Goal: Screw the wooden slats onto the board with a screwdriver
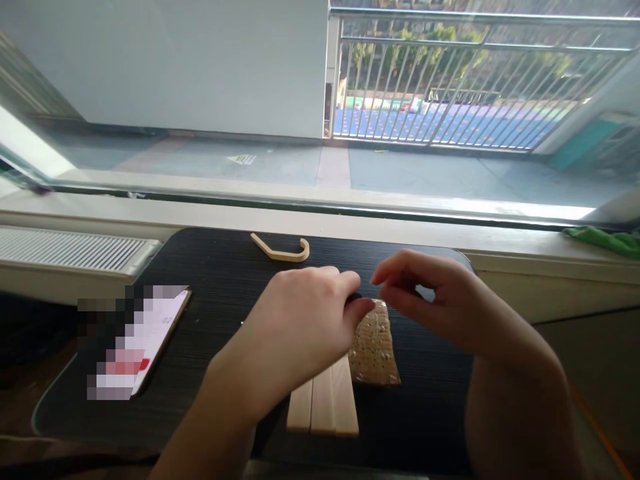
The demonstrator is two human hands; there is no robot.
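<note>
My left hand (310, 313) is closed, thumb against the curled fingers. A small dark bit shows between them, too hidden to name. Just to its right, my right hand (433, 297) has thumb and fingertips drawn together in a pinch; whatever they hold, if anything, is too small to make out. Below the hands lies a packet of perforated light wooden pieces (375, 350) in clear wrap. Several flat wooden strips (324, 407) lie side by side, their far ends hidden by my left hand. Beyond the hands rests a hook-shaped wooden piece (283, 254).
A black wood-grain table (220, 373) carries these things. On its left side lies a phone (163, 333) with a lit, partly blurred screen. Behind are a windowsill (210, 219) and a window, a white radiator (75, 250) at left and a green cloth (605, 240) at right.
</note>
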